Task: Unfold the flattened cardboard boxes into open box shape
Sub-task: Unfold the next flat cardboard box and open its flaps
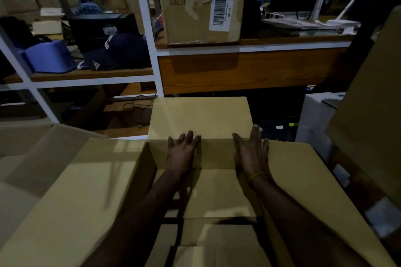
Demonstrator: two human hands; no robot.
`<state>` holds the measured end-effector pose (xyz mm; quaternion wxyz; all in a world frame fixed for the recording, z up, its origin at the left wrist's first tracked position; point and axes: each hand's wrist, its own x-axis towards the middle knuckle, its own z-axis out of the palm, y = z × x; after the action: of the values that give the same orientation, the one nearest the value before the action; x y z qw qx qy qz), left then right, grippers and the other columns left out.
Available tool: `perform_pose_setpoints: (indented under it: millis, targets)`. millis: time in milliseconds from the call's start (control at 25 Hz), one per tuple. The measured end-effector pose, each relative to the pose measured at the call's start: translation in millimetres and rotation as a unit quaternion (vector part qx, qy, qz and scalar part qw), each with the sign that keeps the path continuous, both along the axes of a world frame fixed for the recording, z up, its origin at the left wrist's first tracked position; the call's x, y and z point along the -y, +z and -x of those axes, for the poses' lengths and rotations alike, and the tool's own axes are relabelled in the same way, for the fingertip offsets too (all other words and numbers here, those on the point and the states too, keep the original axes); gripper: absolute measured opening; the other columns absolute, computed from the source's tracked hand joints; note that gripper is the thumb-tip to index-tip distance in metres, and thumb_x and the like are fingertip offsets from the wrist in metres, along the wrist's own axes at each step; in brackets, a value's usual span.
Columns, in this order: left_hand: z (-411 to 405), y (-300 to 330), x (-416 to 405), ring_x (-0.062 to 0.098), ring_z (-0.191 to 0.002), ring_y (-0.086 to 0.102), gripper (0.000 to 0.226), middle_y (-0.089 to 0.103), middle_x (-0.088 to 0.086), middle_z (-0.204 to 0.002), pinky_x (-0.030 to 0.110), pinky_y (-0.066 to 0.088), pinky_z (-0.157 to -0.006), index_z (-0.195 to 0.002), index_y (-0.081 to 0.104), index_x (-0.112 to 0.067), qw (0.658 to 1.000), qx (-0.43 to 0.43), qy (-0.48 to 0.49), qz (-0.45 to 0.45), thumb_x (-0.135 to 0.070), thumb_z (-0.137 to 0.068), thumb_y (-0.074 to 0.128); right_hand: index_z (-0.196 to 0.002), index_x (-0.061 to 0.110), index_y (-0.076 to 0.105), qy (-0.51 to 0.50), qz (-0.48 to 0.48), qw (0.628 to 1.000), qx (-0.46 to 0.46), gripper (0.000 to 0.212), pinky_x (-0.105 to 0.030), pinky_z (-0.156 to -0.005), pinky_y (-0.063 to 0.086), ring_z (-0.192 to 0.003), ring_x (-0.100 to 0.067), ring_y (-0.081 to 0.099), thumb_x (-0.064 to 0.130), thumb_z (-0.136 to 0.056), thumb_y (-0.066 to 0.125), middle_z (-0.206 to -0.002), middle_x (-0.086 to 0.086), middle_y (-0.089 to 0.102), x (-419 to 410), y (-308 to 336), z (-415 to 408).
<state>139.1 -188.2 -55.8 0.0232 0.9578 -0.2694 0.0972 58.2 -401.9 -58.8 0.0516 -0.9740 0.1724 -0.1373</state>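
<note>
A large brown cardboard box (91, 191) stands opened up in front of me, its side flaps spread out left and right. Its far flap (199, 115) lies folded outward, away from me. My left hand (182, 154) presses flat with straight fingers against the inside of the far wall, by the flap's crease. My right hand (251, 154) lies flat there too, its fingers reaching over the crease onto the flap. Both forearms reach down into the box, whose bottom flaps (217, 197) show between them.
More brown cardboard (26, 158) lies at the left and a tall stack (373, 93) rises at the right. Ahead stands a white-framed shelf (149, 50) with a taped box (201, 11), a blue tub (50, 56) and a dark cap (117, 52). A white box (312, 119) sits at the right.
</note>
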Motion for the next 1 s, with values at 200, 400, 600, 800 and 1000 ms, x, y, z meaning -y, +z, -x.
perform_pose_setpoints:
  millis: [200,400,600,800,1000]
  targets:
    - [7.2,-2.7,-2.7,0.031,-0.150,0.011,0.069,0.008,0.005,-0.165,0.056,0.004,-0.119,-0.157,0.010,-0.026,1.000,-0.009,0.004,-0.013,-0.023,-0.099,0.048,-0.150,0.027,0.033,0.033,0.012,0.999,-0.003,0.067,-0.048,-0.114,0.026,-0.145,-0.034,0.026,0.014,-0.090,0.061,-0.159,-0.012,0.026,1.0,-1.7,-3.2]
    - [16.3,-10.4,2.7,0.032,-0.146,0.024,0.063,0.029,0.005,-0.157,0.058,0.014,-0.118,-0.155,0.018,-0.026,0.999,0.012,0.027,-0.014,-0.024,-0.098,0.046,-0.148,0.027,0.038,0.048,0.032,0.998,-0.002,0.065,-0.048,-0.109,0.028,-0.131,-0.032,0.042,0.018,-0.088,0.062,-0.142,-0.009,0.048,7.1,-9.0,1.7]
    - [26.9,-5.3,10.4,0.031,-0.137,0.039,0.057,0.044,0.004,-0.149,0.061,0.023,-0.115,-0.146,0.035,-0.026,0.998,0.023,0.066,0.001,-0.032,-0.094,0.056,-0.129,0.030,0.055,0.034,0.031,0.998,0.043,0.040,-0.044,-0.095,0.033,-0.114,-0.032,0.052,0.020,-0.090,0.059,-0.125,-0.007,0.061,7.0,-6.4,2.4]
    - [25.0,3.8,21.4,0.032,-0.124,0.052,0.041,0.054,0.007,-0.138,0.057,0.037,-0.107,-0.136,0.041,-0.022,0.996,0.010,0.090,0.006,-0.025,-0.096,0.051,-0.128,0.036,0.051,0.024,0.034,0.999,0.020,0.035,-0.048,-0.099,0.028,-0.115,-0.030,0.051,0.025,-0.095,0.053,-0.125,-0.004,0.059,6.3,-9.3,-5.9]
    - [27.3,13.0,8.9,0.031,-0.144,0.030,0.062,0.031,0.008,-0.157,0.059,0.027,-0.114,-0.152,0.022,-0.029,0.996,-0.057,0.065,-0.028,-0.025,-0.097,0.050,-0.150,0.034,0.025,0.028,0.031,0.998,-0.050,0.068,-0.064,-0.114,0.012,-0.147,-0.035,0.016,0.026,-0.091,0.057,-0.157,-0.010,0.028,4.7,-8.7,1.7]
